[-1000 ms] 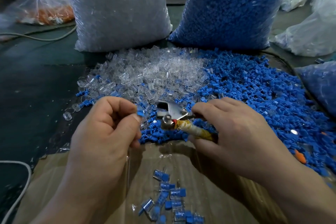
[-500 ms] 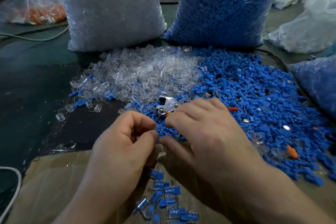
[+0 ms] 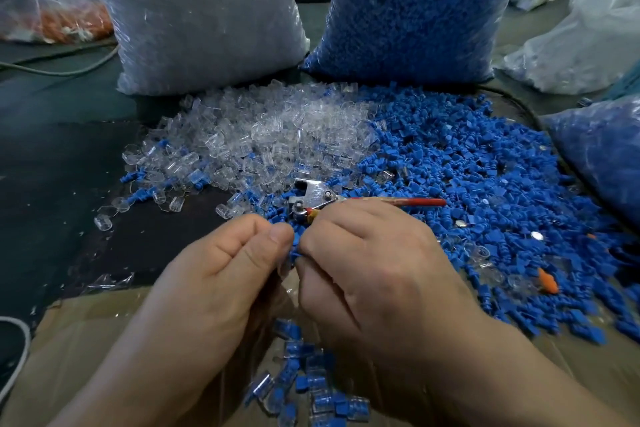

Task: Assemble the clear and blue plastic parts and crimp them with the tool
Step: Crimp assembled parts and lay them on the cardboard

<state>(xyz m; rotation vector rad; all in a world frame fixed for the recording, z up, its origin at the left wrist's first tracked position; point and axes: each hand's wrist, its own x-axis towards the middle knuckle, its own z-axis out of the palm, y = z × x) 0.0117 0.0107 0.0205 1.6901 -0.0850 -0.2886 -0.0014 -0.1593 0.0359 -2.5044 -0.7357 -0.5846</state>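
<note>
Blue parts point(image 3: 412, 21) inside plastic bag point(image 3: 485, 55)

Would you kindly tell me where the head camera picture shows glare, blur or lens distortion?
Head view: soft light; white glare streaks the large bag of clear plastic parts and glints on the red-handled metal crimping tool; the assembled clear-and-blue pieces at the bottom edge are smeared; wide-angle bending splays the large bag of blue plastic parts.

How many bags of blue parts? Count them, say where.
2. Centre bag stands behind the blue pile; right bag lies at the frame's right edge. Others may be hidden.
</note>
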